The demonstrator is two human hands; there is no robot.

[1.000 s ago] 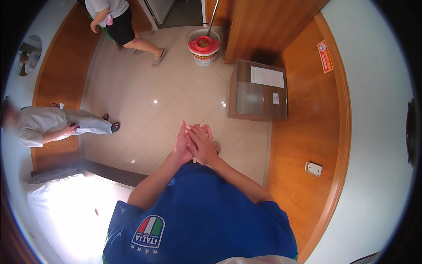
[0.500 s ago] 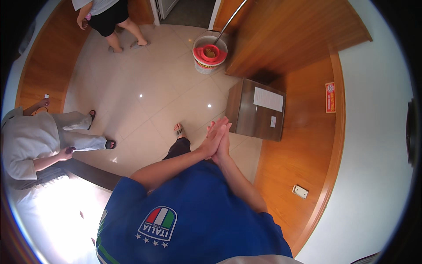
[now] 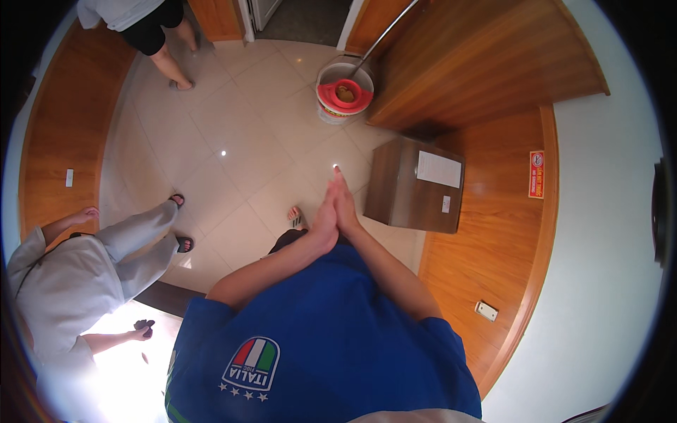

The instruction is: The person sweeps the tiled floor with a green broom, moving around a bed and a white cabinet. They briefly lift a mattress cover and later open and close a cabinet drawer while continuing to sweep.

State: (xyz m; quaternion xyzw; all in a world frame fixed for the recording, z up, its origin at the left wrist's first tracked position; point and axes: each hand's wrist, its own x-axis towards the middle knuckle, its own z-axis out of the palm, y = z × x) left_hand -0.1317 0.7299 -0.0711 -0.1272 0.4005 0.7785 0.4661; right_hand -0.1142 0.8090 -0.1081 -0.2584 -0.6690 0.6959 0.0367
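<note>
My left hand (image 3: 325,222) and my right hand (image 3: 345,208) are pressed palm to palm in front of my blue shirt (image 3: 331,331). Their fingers stretch out straight and point away from me. Nothing shows between the palms, though the touching faces are hidden. Both hands are above the tiled floor, apart from any object. To the right of them is a dark brown wooden box (image 3: 395,176) with a white sheet on it.
A white bucket with a red wringer (image 3: 345,95) and a mop handle (image 3: 384,35) stands ahead. A wood-panelled wall (image 3: 486,261) runs along the right. One person in light clothes (image 3: 77,275) is at left; another in black shorts (image 3: 151,28) is at far left, near an open doorway (image 3: 307,21).
My hands have straightened from a slanted clasp into an even palm-to-palm press. The person at left has moved toward the right and nearer; the far person has stepped left.
</note>
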